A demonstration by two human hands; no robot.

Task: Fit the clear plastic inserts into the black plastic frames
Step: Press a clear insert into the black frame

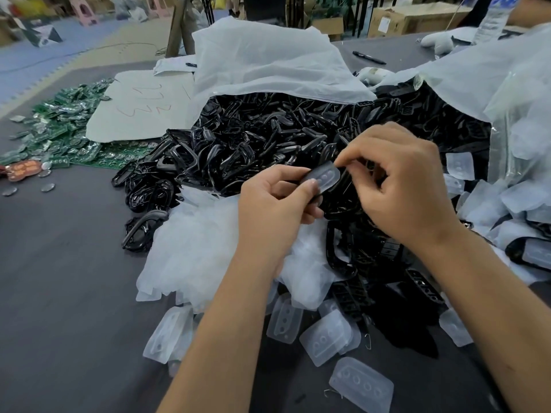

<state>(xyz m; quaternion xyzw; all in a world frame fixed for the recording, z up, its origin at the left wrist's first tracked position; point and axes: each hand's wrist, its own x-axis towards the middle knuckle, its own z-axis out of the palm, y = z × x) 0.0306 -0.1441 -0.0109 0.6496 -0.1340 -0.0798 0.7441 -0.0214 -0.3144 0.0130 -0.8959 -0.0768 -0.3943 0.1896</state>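
Head view: your left hand [278, 201] grips a frame [316, 194] with an insert [325, 177] lying on it, just above the black pile [268, 138]; your right hand [402, 186] pinches the insert's far end; looks like only 1 end is seated, so pressing unevenly could pop it out; loose inserts [325, 338] sit near your wrists.
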